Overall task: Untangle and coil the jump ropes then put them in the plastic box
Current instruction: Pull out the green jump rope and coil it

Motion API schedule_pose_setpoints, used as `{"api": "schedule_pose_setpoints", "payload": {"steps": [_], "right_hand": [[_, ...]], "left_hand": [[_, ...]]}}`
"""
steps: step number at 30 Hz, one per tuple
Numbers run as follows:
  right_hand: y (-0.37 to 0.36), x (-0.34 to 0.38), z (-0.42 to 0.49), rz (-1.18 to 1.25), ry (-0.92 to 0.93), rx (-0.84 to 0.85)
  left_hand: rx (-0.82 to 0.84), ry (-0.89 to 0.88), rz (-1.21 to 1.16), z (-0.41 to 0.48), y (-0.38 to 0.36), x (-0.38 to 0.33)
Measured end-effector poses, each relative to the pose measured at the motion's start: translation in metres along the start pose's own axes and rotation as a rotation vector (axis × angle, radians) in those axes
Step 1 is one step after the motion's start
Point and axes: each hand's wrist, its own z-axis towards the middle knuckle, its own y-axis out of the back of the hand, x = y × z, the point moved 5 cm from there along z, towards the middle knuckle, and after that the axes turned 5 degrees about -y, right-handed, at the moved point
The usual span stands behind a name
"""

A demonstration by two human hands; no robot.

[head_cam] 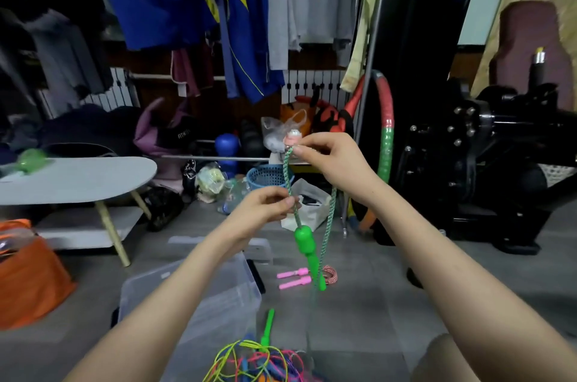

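My right hand is raised and pinches the top of a green-and-white braided jump rope. Lower down, my left hand pinches one strand of the same rope just above its green handle, which hangs upright in the air. The other strand drops to the floor. A clear plastic box stands on the floor under my left forearm. A tangle of thin yellow, pink and blue ropes with a green handle lies at the bottom edge. A pink-handled rope lies coiled on the floor beyond.
A low grey table stands at the left, with an orange bag before it. Black gym equipment fills the right. A blue basket, bags and hanging clothes crowd the back. A hoop leans upright behind my right hand.
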Motion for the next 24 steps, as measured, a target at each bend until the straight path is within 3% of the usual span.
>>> {"api": "schedule_pose_setpoints", "payload": {"steps": [5,8,11,16,21,24], "right_hand": [[0.007,-0.011,0.003,0.139,-0.039,-0.059],[-0.006,-0.050,-0.007,0.201,-0.175,-0.005],[-0.034,-0.100,-0.030,0.248,-0.334,0.122],[-0.068,-0.181,-0.093,0.292,-0.545,0.119],[-0.083,-0.226,-0.131,0.176,-0.698,0.070],[-0.073,-0.207,-0.109,-0.056,-0.578,-0.015]], "left_hand": [[-0.037,-0.121,-0.126,-0.007,0.004,-0.026],[-0.084,-0.165,-0.265,-0.008,0.006,-0.031],[-0.153,-0.173,-0.247,-0.004,0.015,-0.032],[-0.268,-0.180,-0.343,0.002,0.050,-0.032],[-0.335,-0.131,-0.381,0.001,0.081,-0.016],[-0.345,-0.072,-0.304,0.000,0.085,-0.002]]}}
